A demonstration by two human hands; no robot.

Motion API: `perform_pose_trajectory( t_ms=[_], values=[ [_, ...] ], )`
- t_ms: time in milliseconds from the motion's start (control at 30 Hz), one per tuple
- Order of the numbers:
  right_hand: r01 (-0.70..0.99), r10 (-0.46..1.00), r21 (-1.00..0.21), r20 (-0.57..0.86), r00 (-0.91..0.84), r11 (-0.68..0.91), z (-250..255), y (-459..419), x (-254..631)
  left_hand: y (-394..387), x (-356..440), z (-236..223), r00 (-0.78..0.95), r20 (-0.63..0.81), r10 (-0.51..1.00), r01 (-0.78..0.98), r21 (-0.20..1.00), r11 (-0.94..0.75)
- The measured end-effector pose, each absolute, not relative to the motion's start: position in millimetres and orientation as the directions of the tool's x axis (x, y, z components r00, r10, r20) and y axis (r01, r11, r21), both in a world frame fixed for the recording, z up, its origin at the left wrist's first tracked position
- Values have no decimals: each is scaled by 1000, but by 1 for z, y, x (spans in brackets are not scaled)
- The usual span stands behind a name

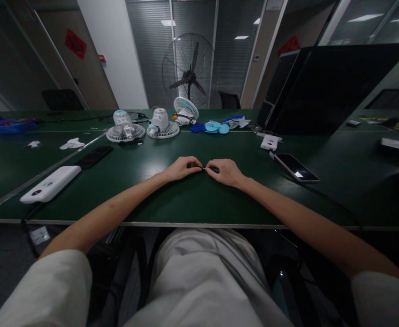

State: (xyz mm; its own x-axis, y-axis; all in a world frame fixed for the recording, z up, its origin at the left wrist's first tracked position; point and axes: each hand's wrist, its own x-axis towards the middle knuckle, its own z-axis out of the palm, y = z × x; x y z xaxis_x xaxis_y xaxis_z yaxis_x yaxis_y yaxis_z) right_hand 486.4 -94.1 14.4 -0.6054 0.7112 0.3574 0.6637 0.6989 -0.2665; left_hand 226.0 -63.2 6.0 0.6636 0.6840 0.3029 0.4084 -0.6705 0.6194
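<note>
Both hands meet over the middle of the green table (179, 204), their fingertips almost touching. My left hand (185, 167) is closed in a pinch, thumb against fingers. Opposite it, my right hand (225, 171) pinches in the same way. Between the two sets of fingertips shows a small, thin dark piece (203, 169), too small to name. Most of it is hidden by the fingers, and I cannot tell whether it is one piece or two.
Small white fans (126, 129) stand along the back, near light-blue fan blades (216, 126). A white power bank (51, 184) and a dark phone (94, 156) lie left. Another phone (296, 167) with a cable lies right, before a large black monitor (332, 88).
</note>
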Motion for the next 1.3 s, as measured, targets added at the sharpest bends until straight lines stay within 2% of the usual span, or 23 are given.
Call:
perform_pose_trajectory(
  t_ms=[200,633,933,1300],
  values=[
    [685,721,-245,351,-597,686,13,-92,485,-64,227,7,658,287,696,438,606,-664],
    [685,754,-323,367,-545,653,15,-93,479,-62,226,6,663,311,680,427,589,-686],
    [735,804,-373,444,-395,567,2,-81,483,-60,226,5,681,292,671,415,601,-683],
    [836,885,-375,394,-247,400,8,-86,482,-62,226,5,726,327,605,422,483,-767]
  ],
)
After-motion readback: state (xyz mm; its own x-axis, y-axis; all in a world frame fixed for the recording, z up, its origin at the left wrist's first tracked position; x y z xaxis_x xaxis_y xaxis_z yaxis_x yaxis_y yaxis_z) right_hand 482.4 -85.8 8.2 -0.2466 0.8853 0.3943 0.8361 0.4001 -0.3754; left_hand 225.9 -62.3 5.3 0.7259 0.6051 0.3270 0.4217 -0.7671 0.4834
